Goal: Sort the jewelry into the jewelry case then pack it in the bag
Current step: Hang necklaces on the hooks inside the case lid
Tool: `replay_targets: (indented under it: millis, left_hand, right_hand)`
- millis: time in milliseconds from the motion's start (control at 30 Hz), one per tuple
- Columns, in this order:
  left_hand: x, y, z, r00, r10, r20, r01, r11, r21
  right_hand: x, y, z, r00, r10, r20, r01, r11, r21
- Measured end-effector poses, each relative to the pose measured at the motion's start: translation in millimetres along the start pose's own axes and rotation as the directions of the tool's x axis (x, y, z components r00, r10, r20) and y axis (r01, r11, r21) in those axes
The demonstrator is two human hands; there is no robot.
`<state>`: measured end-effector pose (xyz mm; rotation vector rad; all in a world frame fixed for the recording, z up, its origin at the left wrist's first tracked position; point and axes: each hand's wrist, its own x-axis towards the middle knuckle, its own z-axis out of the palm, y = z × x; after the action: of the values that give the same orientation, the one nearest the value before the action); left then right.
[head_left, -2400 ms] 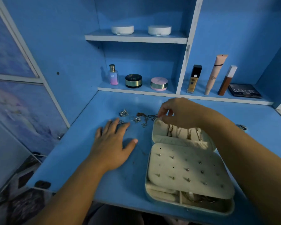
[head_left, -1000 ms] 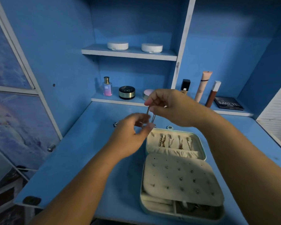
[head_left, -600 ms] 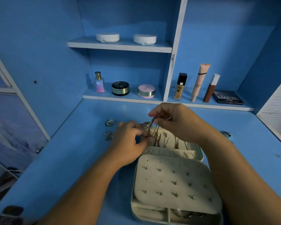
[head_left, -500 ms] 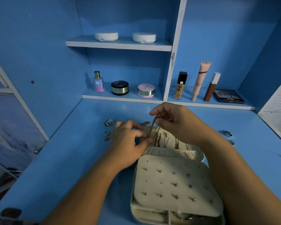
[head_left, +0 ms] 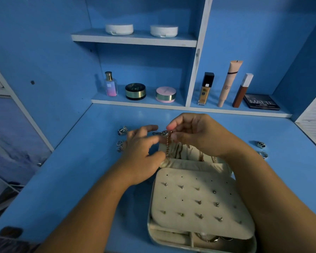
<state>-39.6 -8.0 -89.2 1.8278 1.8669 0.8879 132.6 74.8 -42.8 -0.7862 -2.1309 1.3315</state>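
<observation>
The right hand (head_left: 195, 136) is raised over the back of the open case (head_left: 150, 230), its fingers (head_left: 171, 127) narrowed to a pinch on the top end of a chain (head_left: 168, 143). The chain hangs straight down from that pinch to the edge of the lid pocket (head_left: 190, 164), where other necklaces lie. The left hand (head_left: 140, 156) is just beside it, fingers (head_left: 148, 128) spread wide with a gap between them and the thumb. The thumb tip sits by the chain's lower end, though I cannot tell whether it touches. The case lies on the blue counter (head_left: 80, 170), and its cream panel (head_left: 199, 201), dotted with studs, covers most of the tray. Loose rings sit on the counter to either side: a few near the left hand (head_left: 122, 131) and two well off to the right (head_left: 261, 144). On the shelf (head_left: 139, 105) behind stand a perfume bottle (head_left: 110, 84), two compacts (head_left: 135, 91), a foundation bottle (head_left: 206, 88), a tube (head_left: 229, 83), a brown stick (head_left: 242, 90) and a palette (head_left: 261, 102).
</observation>
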Motion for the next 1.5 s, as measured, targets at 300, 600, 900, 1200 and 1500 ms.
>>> replay_targets:
  millis: [300, 600, 900, 1200, 1500]
  left_hand:
    - [-5.8, -2.1, 3.6, 0.982, 0.11, -0.153, -0.081, 0.979, 0.185]
    - [-6.2, 0.9, 0.6, 0.996, 0.077, 0.051, -0.086, 0.974, 0.21]
    - [-5.4, -0.7, 2.9, 0.998, 0.046, 0.038, -0.054, 0.975, 0.215]
    - [-4.1, -1.8, 3.3, 0.997, 0.079, 0.014, -0.079, 0.956, 0.284]
    - [-3.4, 0.0, 2.7, 0.995, 0.101, 0.004, -0.095, 0.93, 0.354]
  right_hand:
    - [10.2, 17.9, 2.8, 0.995, 0.055, -0.085, -0.078, 0.954, -0.289]
    - [19.1, 21.7, -2.5, 0.995, 0.032, -0.097, -0.072, 0.889, -0.451]
    - [22.0, 23.6, -0.8, 0.994, -0.008, -0.113, -0.049, 0.869, -0.492]
    - [16.2, 24.9, -4.8, 0.998, -0.061, 0.002, 0.044, 0.703, -0.71]
    - [14.0, 27.1, -4.2, 0.999, 0.018, 0.048, 0.025, 0.64, -0.768]
